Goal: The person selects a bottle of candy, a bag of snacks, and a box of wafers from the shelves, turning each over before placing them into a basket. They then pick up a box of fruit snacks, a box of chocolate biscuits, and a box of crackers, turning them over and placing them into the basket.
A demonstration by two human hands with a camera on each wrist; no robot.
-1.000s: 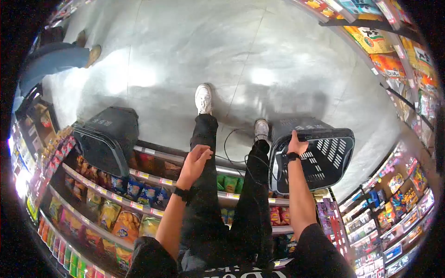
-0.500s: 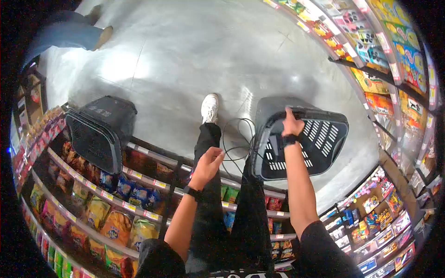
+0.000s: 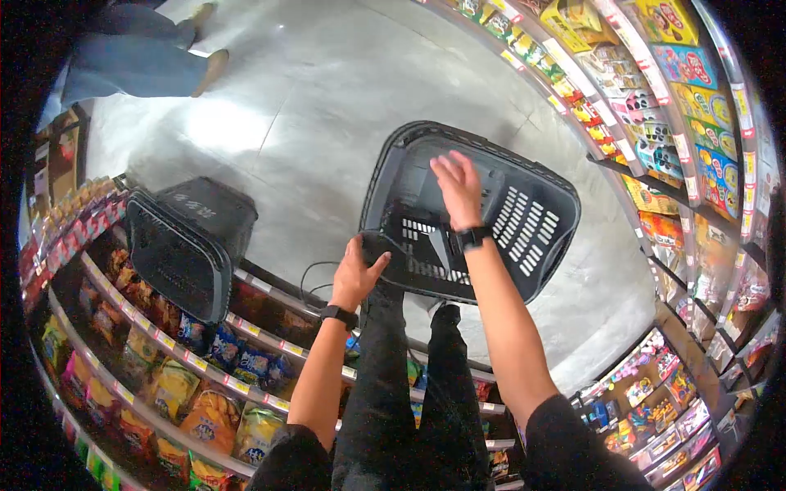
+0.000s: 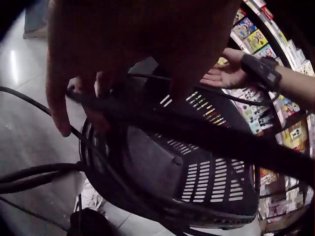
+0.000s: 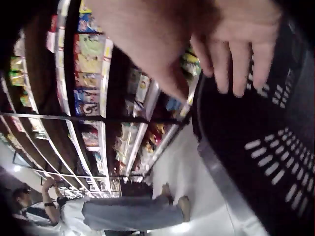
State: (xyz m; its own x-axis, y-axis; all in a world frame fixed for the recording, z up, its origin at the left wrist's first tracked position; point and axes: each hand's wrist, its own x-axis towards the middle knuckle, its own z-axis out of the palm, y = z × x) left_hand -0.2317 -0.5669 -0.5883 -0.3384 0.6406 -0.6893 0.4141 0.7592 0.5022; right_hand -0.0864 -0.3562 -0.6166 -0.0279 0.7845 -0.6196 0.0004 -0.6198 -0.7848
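Observation:
A black plastic shopping basket (image 3: 536, 270) with slotted walls is in front of the person, its opening facing up toward the head camera. My right hand (image 3: 458, 188) is over its opening with the fingers extended, holding nothing; in the right wrist view the fingers (image 5: 236, 69) overlap the basket's dark wall. Beside the basket's left corner is my left hand (image 3: 356, 274), thumb spread from the fingers. From the left wrist, its loosely bent fingers (image 4: 59, 115) hang near the basket rim, with a thin black cable (image 4: 29, 98) running past them.
A second black basket (image 3: 192, 245) stands at the left against the snack shelves (image 3: 188, 360). More stocked shelves (image 3: 647, 106) line the right side. Grey floor (image 3: 311, 74) lies ahead. Another person's legs (image 3: 131, 61) are at the upper left.
The slotted basket has shifted left to the middle, its opening turned further upward. My right hand has left its rim and opened out over it. My left hand is now at its left corner.

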